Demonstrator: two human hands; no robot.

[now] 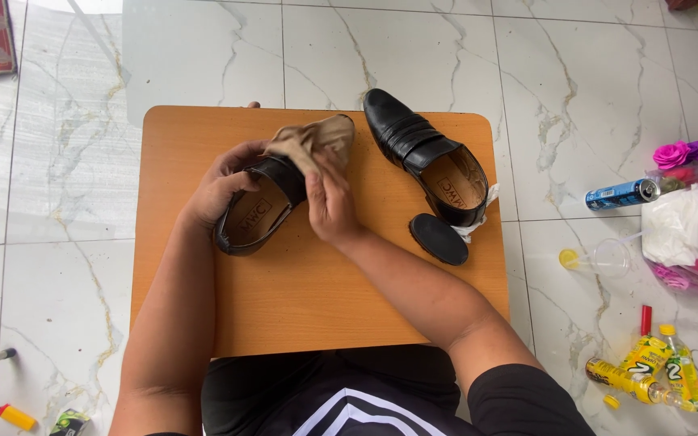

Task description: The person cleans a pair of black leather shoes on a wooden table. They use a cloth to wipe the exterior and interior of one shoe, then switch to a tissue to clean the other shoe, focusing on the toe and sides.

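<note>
Head view: a black shoe (256,211) is gripped at its side by the left hand (218,184) on a wooden table (300,299), while a tan cloth (313,139) is pressed against its front by the closed right hand (329,202). A second shoe (426,157) is seen just right.

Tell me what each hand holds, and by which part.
The left hand grips a black shoe around its side near the opening. The right hand holds a tan cloth bunched at its lower end, pressed on the shoe's front.
</note>
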